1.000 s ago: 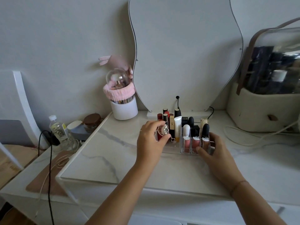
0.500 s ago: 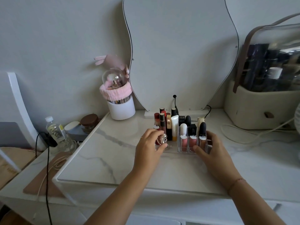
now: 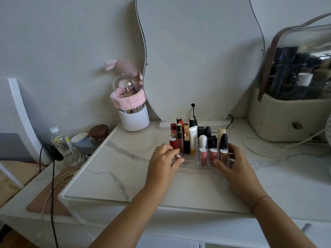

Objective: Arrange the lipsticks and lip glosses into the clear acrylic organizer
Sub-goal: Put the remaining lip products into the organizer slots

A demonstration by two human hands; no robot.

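Note:
The clear acrylic organizer (image 3: pixel 189 165) stands on the marble top in front of the mirror. Several lipsticks (image 3: pixel 179 138) and a white tube (image 3: pixel 193 140) stand upright in its left and back slots. Three pink lip glosses (image 3: pixel 213 155) fill the front right slots. My left hand (image 3: pixel 163 162) pinches a small silvery, sparkly lip product (image 3: pixel 179 155) low over the organizer's front left compartment. My right hand (image 3: pixel 234 166) grips the organizer's right front corner, thumb on the front wall and fingers on the side.
A wavy mirror (image 3: pixel 198 59) leans at the back, with a black cable (image 3: pixel 194 111) behind the organizer. A white brush holder (image 3: pixel 134 119) stands at the back left, a beige cosmetic case (image 3: pixel 286 120) at the right. A water bottle (image 3: pixel 60 142) and jars sit on the lower shelf at the left.
My left hand has come down with the silvery item, from level with the lipstick tops to the organizer's front left compartment. My right hand has stayed on the organizer.

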